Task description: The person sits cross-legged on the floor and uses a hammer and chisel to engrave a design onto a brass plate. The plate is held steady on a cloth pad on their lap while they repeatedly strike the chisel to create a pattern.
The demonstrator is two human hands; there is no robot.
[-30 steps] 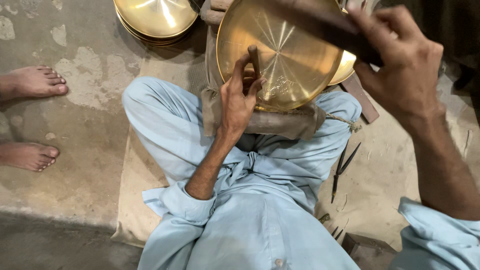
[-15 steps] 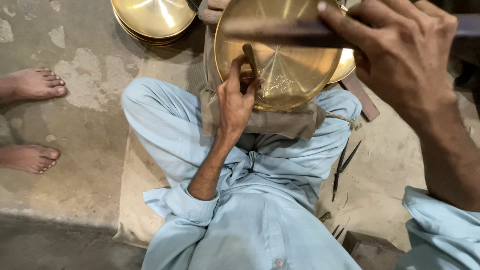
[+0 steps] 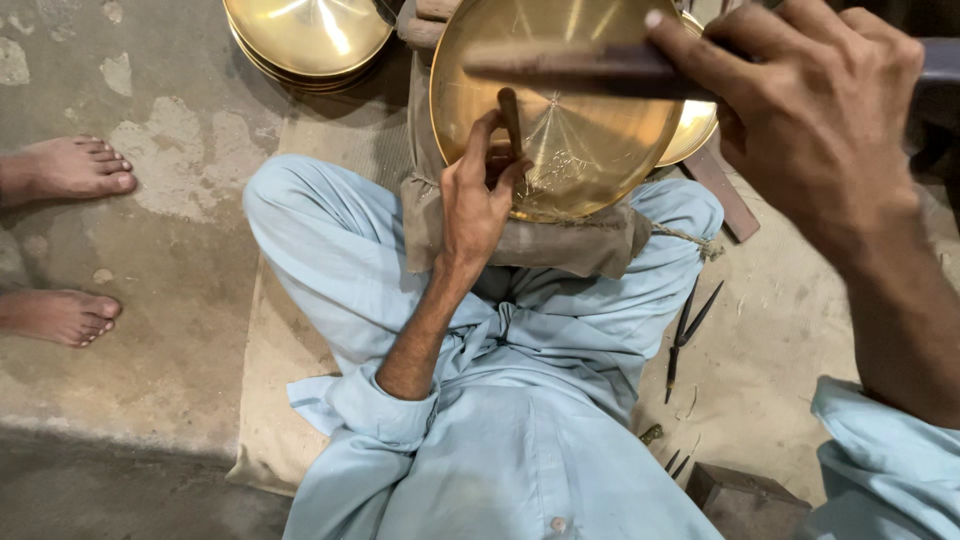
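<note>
Dusty concrete floor (image 3: 170,330) underlies the brass plate (image 3: 590,120); left hand (image 3: 478,200) pinches a chisel (image 3: 510,120) on it, right hand (image 3: 815,120) grips a hammer (image 3: 580,68) above; engraving covers only the plate's lower part.

— What colour is the round plate (image 3: 590,110) I see?
— Shiny gold, with thin scratched lines. My clothes (image 3: 520,400) are light blue. The floor (image 3: 150,300) is grey with pale spots.

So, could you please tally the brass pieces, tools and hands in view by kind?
Brass plate being engraved: 1
Brass dishes behind, stack and one at right: at least 2
Chisel in left hand: 1
Dark striking tool in right hand: 1
Dividers on floor: 1
Hands: 2
Total: at least 8
</note>
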